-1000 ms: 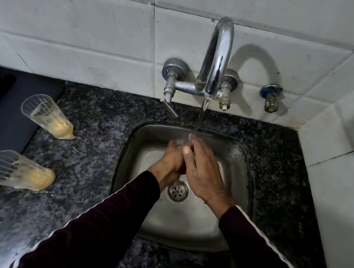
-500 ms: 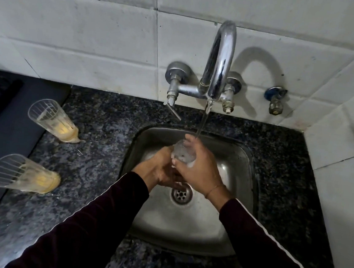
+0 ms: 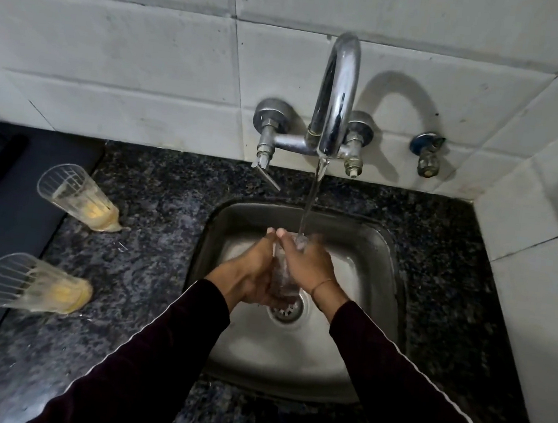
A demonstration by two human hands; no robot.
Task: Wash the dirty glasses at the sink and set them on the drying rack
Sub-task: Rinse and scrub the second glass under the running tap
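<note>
At frame centre, the left hand [image 3: 250,270] and right hand [image 3: 306,266] clasp a clear ribbed drinking glass [image 3: 281,274] under the chrome tap's stream [image 3: 309,208], over the steel sink [image 3: 381,244]. Wet glass is likely slippery and fragile; hold it round the body.

left hand [image 3: 250,270] curled, gripping | right hand [image 3: 306,263] curled, gripping | arms converging

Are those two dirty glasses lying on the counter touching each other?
Apart. The head view shows the far ribbed clear glass with yellow residue and the near one with a wide strip of speckled dark granite counter bare between them.
</note>
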